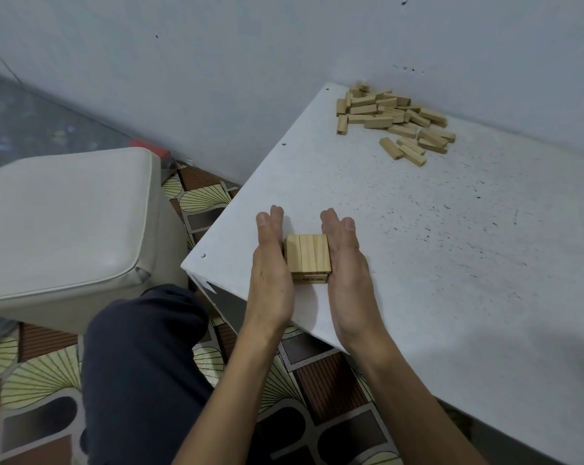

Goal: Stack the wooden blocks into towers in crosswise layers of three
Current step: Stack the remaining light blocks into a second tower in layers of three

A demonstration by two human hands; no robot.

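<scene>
Left grip [270, 266] and right grip [347, 263] press flat, fingers straight, against opposite sides of the block stack [308, 258], which stands between them on the tabletop [451, 246]. Loose blocks [384, 112] lie well beyond the right grip, by the wall [216, 78].

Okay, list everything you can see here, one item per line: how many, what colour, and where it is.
block stack: one, pale wood, three blocks across the top and at least one layer beneath, near the table's front-left corner
loose blocks: one pile, too many to count surely, pale wood, far edge by the wall
table: one, white with dark specks, right
padded stool: one, cream, left of the table
floor: brown and cream pattern, below
wall: pale grey-blue, behind
trouser leg: one, dark, bottom centre
left hand: flat against the stack's left side
right hand: flat against its right side
</scene>
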